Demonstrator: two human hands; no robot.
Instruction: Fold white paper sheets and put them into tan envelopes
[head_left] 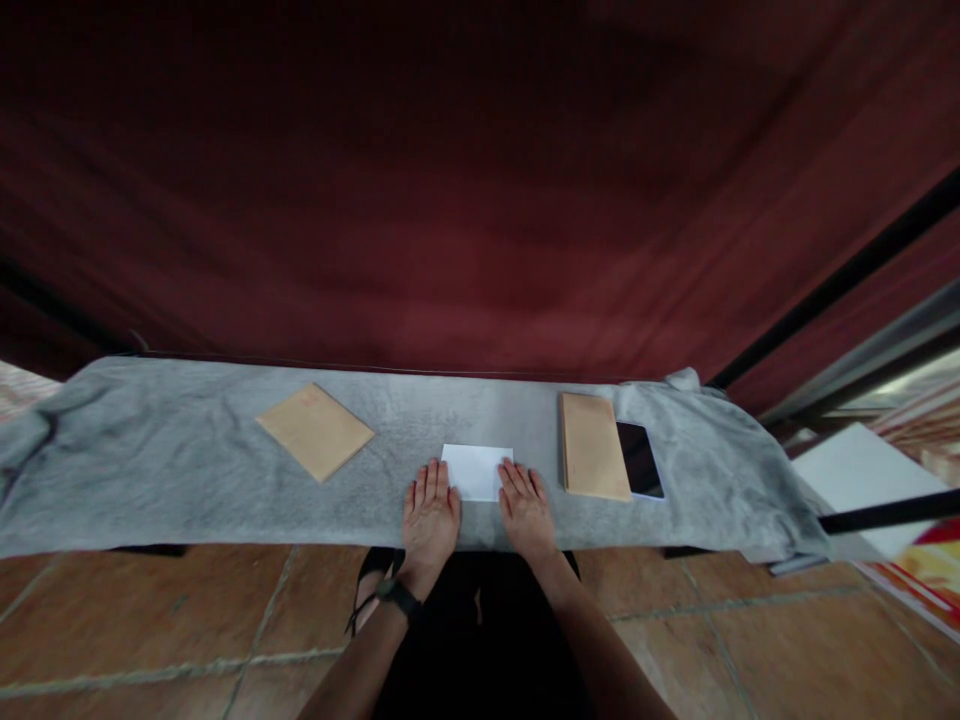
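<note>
A white sheet of paper (475, 468) lies flat on the grey cloth (187, 470) near its front edge. My left hand (430, 515) rests flat with fingers stretched out, its fingertips touching the paper's left edge. My right hand (525, 508) lies flat too, fingers out on the paper's right corner. Neither hand grips anything. A dark watch sits on my left wrist.
A single tan envelope (315, 431) lies to the left on the cloth. To the right lies a stack of tan envelopes (594, 445) beside a dark phone (640, 459). A dark red curtain hangs behind. Brown floor tiles lie below; a white board (862, 470) sits far right.
</note>
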